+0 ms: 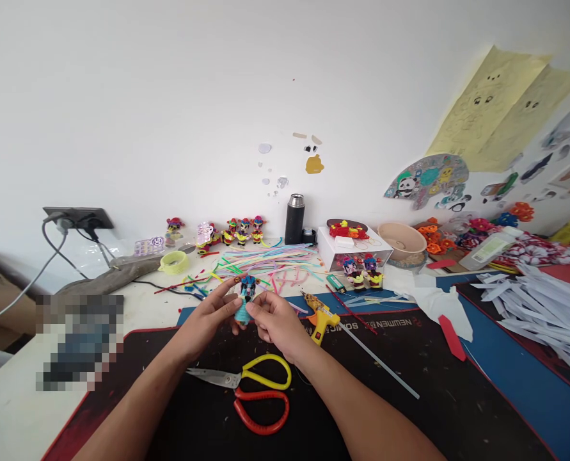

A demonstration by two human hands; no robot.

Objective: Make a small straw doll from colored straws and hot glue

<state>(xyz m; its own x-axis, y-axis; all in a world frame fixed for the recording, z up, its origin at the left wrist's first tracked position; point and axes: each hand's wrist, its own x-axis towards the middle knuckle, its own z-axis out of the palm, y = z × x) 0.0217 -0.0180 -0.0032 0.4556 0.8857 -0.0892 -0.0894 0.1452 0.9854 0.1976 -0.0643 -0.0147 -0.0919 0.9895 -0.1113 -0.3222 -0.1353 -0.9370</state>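
Between my two hands a small pipe-cleaner doll (243,310) is held upright, with a light-blue body and a blue, black and red head. My left hand (220,307) grips it from the left, thumb on its front. From the right, my right hand (271,318) pinches the body with thumb and fingers. Scissors (227,379) with one yellow and one red handle lie spread on the black mat (208,429) below my hands. Just right of my right hand rests a yellow glue gun (322,319) with a long glue stick (383,362) sticking out behind.
Loose coloured pipe cleaners (270,259) cover the table behind my hands. Finished dolls (244,232), a black thermos (294,221) and a white box (356,246) stand near the wall. White paper strips (544,314) pile up at right; a power socket (78,218) with cables is at left.
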